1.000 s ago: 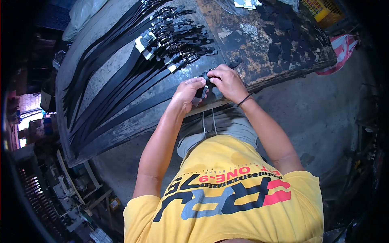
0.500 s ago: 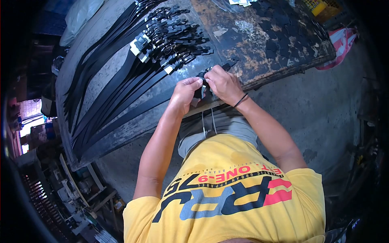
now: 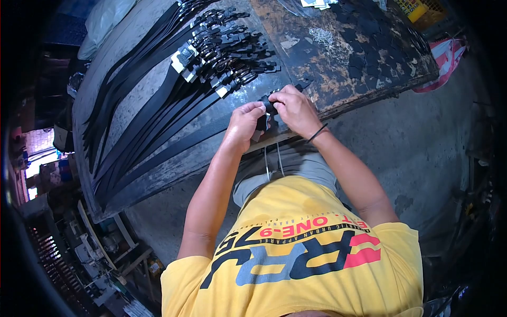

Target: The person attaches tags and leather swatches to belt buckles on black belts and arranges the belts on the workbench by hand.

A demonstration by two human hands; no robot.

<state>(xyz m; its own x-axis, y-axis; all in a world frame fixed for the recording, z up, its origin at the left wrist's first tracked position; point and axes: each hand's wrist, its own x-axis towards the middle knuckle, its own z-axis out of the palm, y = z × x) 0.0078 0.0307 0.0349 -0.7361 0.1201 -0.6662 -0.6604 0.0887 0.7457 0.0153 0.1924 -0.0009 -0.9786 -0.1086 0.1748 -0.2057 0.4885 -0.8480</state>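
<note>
Near the table's front edge, my left hand (image 3: pixel 246 122) pinches the buckle end of a black belt (image 3: pixel 190 139) between thumb and fingers. My right hand (image 3: pixel 296 112) is closed on the same end just to the right, its fingers curled over the dark part. A small tag (image 3: pixel 257 135) hangs below my left fingers. The strap runs left across the table, and my fingers partly hide the buckle. Beyond my hands lies a fanned pile of black belts (image 3: pixel 142 113) with metal buckles (image 3: pixel 232 50) and white tags (image 3: pixel 178 64).
The worn table (image 3: pixel 296 58) has peeling dark patches. A small heap of thin, pale, stringy pieces (image 3: pixel 322 36) lies on it, with white cards (image 3: pixel 318 3) at the back. A red-and-white sack (image 3: pixel 447 59) and yellow crate (image 3: pixel 417 11) are at the right. Clutter stands lower left.
My hands have shifted slightly at the belt's end, and the hanging tag has turned. The piled belts look unmoved.
</note>
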